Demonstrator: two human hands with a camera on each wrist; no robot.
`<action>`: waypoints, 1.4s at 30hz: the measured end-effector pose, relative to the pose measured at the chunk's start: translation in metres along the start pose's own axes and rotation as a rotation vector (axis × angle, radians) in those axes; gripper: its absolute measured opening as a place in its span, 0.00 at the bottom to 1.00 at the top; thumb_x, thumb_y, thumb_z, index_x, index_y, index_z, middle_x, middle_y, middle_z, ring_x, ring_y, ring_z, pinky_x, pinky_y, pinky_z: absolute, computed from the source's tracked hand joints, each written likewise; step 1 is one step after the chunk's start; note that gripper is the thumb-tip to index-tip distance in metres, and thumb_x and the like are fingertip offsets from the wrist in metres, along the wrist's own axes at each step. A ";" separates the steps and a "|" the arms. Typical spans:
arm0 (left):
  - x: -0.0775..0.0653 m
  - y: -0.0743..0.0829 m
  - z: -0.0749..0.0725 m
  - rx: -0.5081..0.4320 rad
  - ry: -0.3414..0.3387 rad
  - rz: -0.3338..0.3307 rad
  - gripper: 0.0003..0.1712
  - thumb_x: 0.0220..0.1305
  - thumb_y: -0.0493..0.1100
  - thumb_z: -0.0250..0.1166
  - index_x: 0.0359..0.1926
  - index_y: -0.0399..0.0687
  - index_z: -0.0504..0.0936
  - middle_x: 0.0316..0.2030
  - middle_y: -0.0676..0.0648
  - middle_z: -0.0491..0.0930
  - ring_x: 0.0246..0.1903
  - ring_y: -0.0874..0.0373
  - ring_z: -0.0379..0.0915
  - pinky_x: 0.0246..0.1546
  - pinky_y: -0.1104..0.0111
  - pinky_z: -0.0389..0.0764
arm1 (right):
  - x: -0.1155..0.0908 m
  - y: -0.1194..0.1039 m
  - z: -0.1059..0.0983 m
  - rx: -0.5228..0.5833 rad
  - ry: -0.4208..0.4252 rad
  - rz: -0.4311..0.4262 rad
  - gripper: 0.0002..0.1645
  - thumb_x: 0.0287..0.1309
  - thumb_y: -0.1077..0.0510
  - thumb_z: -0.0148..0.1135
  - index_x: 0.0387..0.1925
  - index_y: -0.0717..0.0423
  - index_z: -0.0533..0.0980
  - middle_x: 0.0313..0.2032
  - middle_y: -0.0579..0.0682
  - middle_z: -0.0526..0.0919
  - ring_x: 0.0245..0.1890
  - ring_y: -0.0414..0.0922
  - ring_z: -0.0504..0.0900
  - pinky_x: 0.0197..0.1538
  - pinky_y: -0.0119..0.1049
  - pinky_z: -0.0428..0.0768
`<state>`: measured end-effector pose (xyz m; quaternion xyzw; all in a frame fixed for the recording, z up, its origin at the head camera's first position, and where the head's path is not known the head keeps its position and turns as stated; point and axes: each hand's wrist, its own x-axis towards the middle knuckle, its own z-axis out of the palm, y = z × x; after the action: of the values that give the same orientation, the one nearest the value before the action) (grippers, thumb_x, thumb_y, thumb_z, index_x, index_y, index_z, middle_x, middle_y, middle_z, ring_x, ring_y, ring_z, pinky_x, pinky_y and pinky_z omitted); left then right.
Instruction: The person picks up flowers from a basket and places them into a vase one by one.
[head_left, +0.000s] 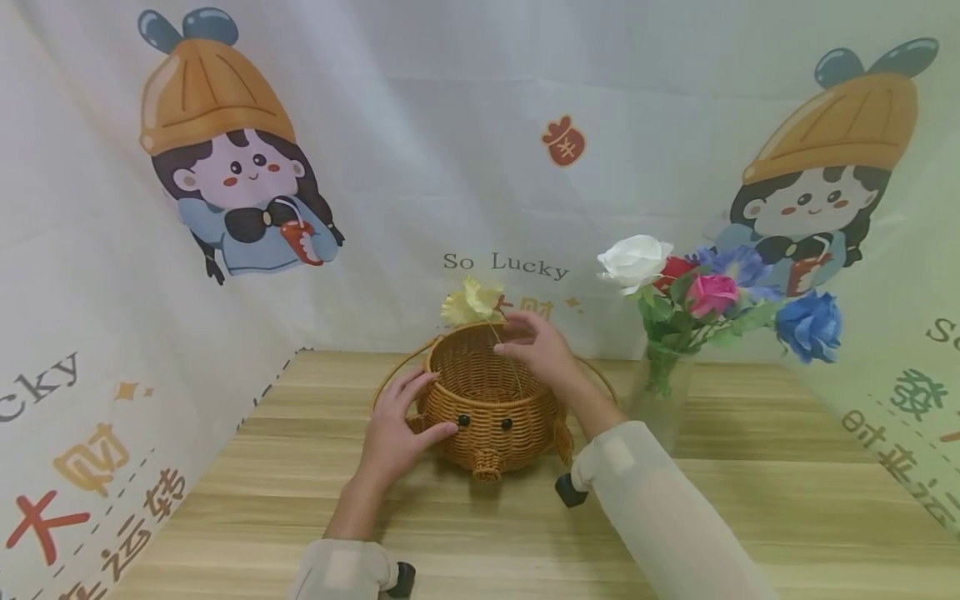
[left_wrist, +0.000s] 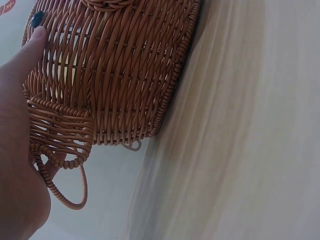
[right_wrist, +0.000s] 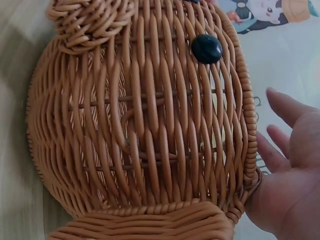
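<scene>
A brown wicker basket [head_left: 528,442] with a snout, ears and black button eyes stands on the table. My left hand [head_left: 393,433] holds its left side, thumb on the front beside an eye and fingers at the rim. In the left wrist view the thumb lies against the wicker wall [left_wrist: 115,75], with other fingers hidden behind the ear. A yellow artificial flower [head_left: 472,302] leans in the basket, its thin stem running down inside. Over the right part of the rim is my right hand [head_left: 543,354], fingers spread, thumb tip close to the stem. The right wrist view shows these fingers [right_wrist: 287,107] apart.
A clear vase [head_left: 660,400] of artificial flowers stands right of the basket: a white rose [head_left: 636,262], a pink rose [head_left: 712,294], a blue rose [head_left: 810,327] and others. The basket's handle [head_left: 390,383] hangs lowered behind it. Printed cloth [head_left: 420,167] surrounds the wooden table [head_left: 262,492].
</scene>
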<state>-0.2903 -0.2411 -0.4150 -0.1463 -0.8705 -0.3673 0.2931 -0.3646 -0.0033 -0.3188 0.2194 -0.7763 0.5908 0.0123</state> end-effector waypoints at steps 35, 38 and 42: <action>0.001 0.004 -0.001 0.012 -0.010 -0.011 0.42 0.48 0.59 0.76 0.65 0.60 0.73 0.68 0.50 0.64 0.67 0.46 0.56 0.58 0.39 0.63 | 0.008 -0.005 0.003 -0.286 -0.292 0.168 0.48 0.61 0.60 0.65 0.75 0.55 0.50 0.64 0.63 0.69 0.64 0.57 0.68 0.61 0.52 0.70; 0.000 0.003 0.000 0.012 -0.014 -0.017 0.42 0.48 0.60 0.75 0.65 0.62 0.72 0.68 0.50 0.63 0.67 0.46 0.56 0.58 0.39 0.64 | 0.007 -0.005 0.002 -0.268 -0.275 0.164 0.47 0.61 0.61 0.65 0.75 0.56 0.50 0.62 0.63 0.71 0.63 0.57 0.70 0.61 0.53 0.70; -0.001 0.003 0.000 0.011 -0.016 -0.017 0.42 0.48 0.61 0.75 0.65 0.63 0.72 0.68 0.51 0.63 0.68 0.46 0.55 0.58 0.38 0.63 | 0.006 -0.005 0.002 -0.214 -0.253 0.169 0.47 0.61 0.62 0.64 0.75 0.57 0.50 0.62 0.64 0.72 0.62 0.58 0.71 0.63 0.53 0.68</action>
<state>-0.2881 -0.2391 -0.4134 -0.1403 -0.8760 -0.3639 0.2839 -0.3677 -0.0078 -0.3133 0.2233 -0.8459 0.4713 -0.1118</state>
